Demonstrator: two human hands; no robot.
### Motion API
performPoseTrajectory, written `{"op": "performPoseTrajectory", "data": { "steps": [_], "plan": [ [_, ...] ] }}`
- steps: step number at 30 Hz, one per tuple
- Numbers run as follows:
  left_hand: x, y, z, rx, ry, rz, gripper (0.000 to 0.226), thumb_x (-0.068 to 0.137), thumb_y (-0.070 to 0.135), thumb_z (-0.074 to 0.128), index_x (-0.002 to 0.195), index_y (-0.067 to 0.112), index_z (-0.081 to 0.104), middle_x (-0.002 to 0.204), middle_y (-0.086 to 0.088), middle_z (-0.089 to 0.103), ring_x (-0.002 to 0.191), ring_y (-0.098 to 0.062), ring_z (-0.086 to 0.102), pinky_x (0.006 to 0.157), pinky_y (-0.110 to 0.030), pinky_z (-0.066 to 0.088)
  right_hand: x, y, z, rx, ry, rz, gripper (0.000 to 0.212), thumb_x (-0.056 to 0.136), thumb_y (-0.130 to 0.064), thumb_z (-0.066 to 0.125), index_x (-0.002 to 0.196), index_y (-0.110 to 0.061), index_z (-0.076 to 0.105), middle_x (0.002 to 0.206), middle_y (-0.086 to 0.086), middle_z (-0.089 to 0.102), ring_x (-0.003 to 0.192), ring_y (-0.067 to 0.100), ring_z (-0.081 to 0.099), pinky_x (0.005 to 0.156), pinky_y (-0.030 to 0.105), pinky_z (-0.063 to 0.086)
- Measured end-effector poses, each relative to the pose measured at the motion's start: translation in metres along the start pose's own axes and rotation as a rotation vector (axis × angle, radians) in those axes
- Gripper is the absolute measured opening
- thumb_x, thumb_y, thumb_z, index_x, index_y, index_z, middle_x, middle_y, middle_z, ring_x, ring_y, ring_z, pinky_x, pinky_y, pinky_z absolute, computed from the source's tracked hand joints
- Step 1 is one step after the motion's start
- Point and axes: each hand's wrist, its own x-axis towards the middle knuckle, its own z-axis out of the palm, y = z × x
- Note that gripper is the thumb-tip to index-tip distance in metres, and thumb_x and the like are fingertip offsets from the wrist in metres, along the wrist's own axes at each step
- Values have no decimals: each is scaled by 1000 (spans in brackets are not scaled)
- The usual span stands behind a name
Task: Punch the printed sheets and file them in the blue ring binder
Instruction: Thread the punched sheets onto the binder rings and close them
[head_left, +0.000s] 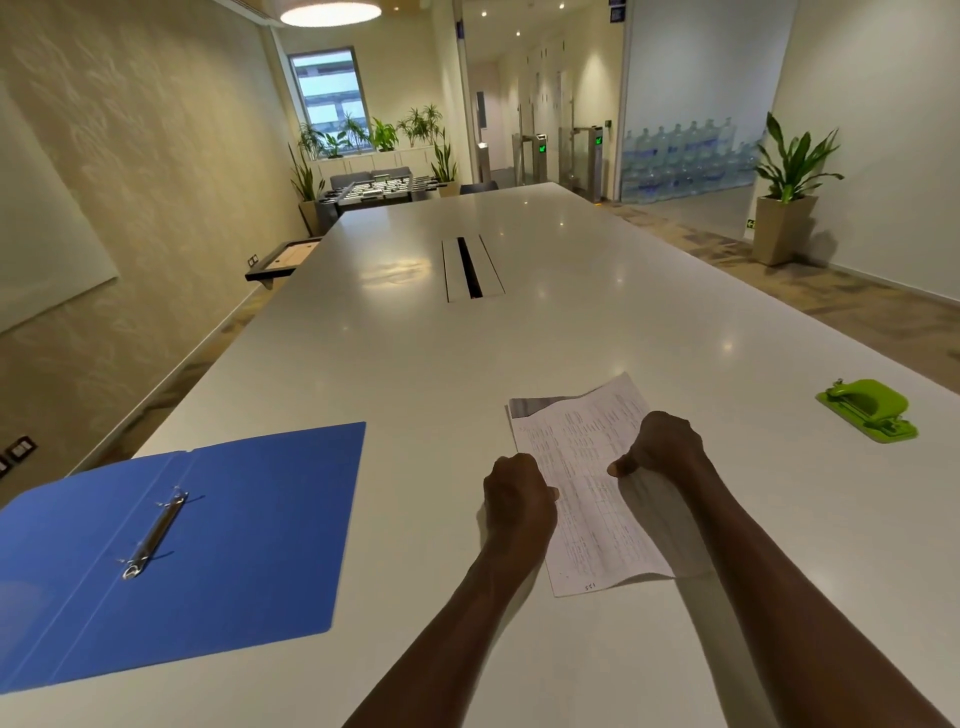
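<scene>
The printed sheets (582, 467) lie on the white table (415, 364) in front of me, their far end slightly lifted. My left hand (519, 499) grips their left edge and my right hand (662, 447) pinches their right edge, thumb on top. The blue ring binder (234, 530) lies open and flat at the left, its metal ring mechanism (156, 535) running down the spine, rings closed as far as I can tell. A green hole punch (867, 410) sits at the far right of the table, well away from both hands.
A cable slot (470, 267) runs along the middle of the table farther back. A potted plant (784, 197) stands on the floor at the right. A wall runs along the left side, and a framed picture (283, 257) sits by the table's left edge.
</scene>
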Motion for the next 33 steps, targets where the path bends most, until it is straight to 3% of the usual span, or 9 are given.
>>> {"op": "performPoseTrajectory", "data": {
  "steps": [3, 9, 11, 13, 15, 17, 21, 28, 33],
  "plan": [
    [0, 0, 0, -6, 4, 1, 13, 85, 15, 71, 92, 6, 67, 100, -6, 70, 90, -21, 69, 63, -22, 45, -1, 6, -2, 57, 10, -37, 68, 61, -35, 87, 112, -5, 54, 109, 8, 62, 102, 27, 61, 76, 33, 47],
    [-1, -3, 2, -51, 11, -42, 4, 89, 14, 65, 92, 16, 63, 81, 13, 53, 74, -7, 55, 51, -9, 28, 3, 22, -7, 306, 117, -67, 42, 68, -20, 80, 93, 2, 55, 88, 9, 59, 85, 28, 60, 66, 32, 47],
    [0, -7, 6, -74, 12, -54, 6, 88, 18, 67, 88, 17, 61, 79, 14, 53, 78, -10, 63, 51, -12, 31, 4, 24, -11, 320, 182, -107, 41, 67, -19, 80, 96, 1, 60, 91, 8, 62, 83, 27, 61, 64, 30, 44],
    [2, -11, 8, -109, 9, -84, 18, 84, 26, 71, 88, 16, 57, 83, 10, 57, 86, -18, 66, 58, -19, 42, 1, 22, -16, 358, 248, -174, 36, 68, -18, 79, 97, -4, 63, 93, 4, 61, 81, 23, 59, 65, 30, 43],
    [4, -15, 7, -138, 15, -109, 41, 80, 33, 75, 109, 10, 57, 105, 1, 62, 96, -22, 65, 73, -27, 51, -5, 18, -21, 422, 288, -248, 28, 70, -17, 78, 94, -8, 64, 93, 2, 62, 79, 21, 59, 64, 29, 43],
    [8, -15, 1, -333, 15, -170, 56, 79, 29, 77, 124, 6, 51, 112, 3, 60, 101, -19, 65, 72, -18, 49, -14, 14, -27, 543, 299, -292, 21, 73, -15, 76, 89, -9, 65, 92, 3, 65, 75, 20, 61, 57, 26, 44],
    [24, -13, -22, -739, -23, -142, 32, 88, 19, 70, 119, 12, 63, 110, 1, 71, 89, -12, 70, 64, -13, 53, -33, 4, -40, 836, 264, -341, 21, 79, -18, 75, 99, -12, 67, 93, 1, 69, 76, 17, 66, 57, 25, 47],
    [48, -12, -71, -639, 264, 120, 23, 87, 29, 72, 88, 7, 68, 78, 10, 70, 70, -7, 69, 58, -21, 56, -60, -22, -62, 1104, 303, -505, 18, 87, -17, 67, 104, -20, 65, 99, -11, 69, 88, 4, 65, 70, 23, 52],
    [48, -41, -64, -574, 199, 205, 11, 85, 15, 73, 92, 7, 71, 82, 14, 68, 71, 8, 66, 65, -13, 54, -60, -21, -33, 1109, 292, -507, 22, 87, -16, 67, 102, -31, 65, 99, -14, 69, 86, -1, 67, 73, 23, 52]
  ]
}}
